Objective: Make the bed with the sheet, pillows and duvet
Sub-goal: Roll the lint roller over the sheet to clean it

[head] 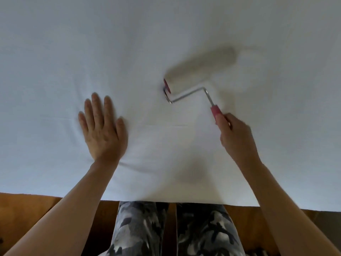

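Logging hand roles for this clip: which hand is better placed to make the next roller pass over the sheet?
Right. The right hand already grips the roller by its pink handle, its head on the sheet. The left hand lies flat, pressing the sheet beside it.

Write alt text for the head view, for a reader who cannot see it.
A person's right hand grips the pink handle of a lint roller on a white sheet, while the left hand presses flat on the fabric with fingers spread. Patterned trousers and a wooden floor show below the bed's edge.
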The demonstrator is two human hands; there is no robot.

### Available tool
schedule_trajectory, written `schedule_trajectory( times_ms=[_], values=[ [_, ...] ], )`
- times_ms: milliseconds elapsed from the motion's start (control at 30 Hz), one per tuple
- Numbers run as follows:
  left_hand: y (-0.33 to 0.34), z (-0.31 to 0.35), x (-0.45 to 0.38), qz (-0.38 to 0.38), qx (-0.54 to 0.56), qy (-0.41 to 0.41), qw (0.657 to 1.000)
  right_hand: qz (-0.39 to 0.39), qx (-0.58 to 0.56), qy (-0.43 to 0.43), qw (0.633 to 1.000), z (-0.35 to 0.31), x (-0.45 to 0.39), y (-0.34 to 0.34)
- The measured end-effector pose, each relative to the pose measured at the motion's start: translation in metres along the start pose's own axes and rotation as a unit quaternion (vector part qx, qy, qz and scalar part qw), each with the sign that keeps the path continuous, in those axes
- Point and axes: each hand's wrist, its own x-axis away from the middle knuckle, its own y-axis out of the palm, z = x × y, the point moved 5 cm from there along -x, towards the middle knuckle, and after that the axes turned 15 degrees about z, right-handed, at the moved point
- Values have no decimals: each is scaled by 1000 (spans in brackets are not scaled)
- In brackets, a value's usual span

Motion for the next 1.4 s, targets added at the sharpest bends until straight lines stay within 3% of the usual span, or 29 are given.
schedule_trajectory(
  times_ms=[200,333,467,600,800,933,1067,1400],
  values=[
    [-1,0,0,-18,-2,-8,1000,21,-34,-76,996,-114,-90,22],
    [-2,1,-1,-23,-2,-12,1000,28,-55,-67,996,-131,-98,31],
    [0,1,0,-22,1,-11,1000,31,-37,-50,998,-90,-69,21],
    [1,0,0,-20,0,-10,1000,19,-22,12,999,-8,-5,-3],
    [2,0,1,-24,0,-14,1000,-47,-5,86,995,116,101,-50],
    [3,-1,1,-20,1,-12,1000,-97,65,98,988,150,135,-52],
    [4,-2,1,-17,3,-10,1000,-75,52,43,995,112,114,-34],
    [1,-1,0,-9,10,-8,1000,1,-16,-61,998,-98,-45,54]
  ],
)
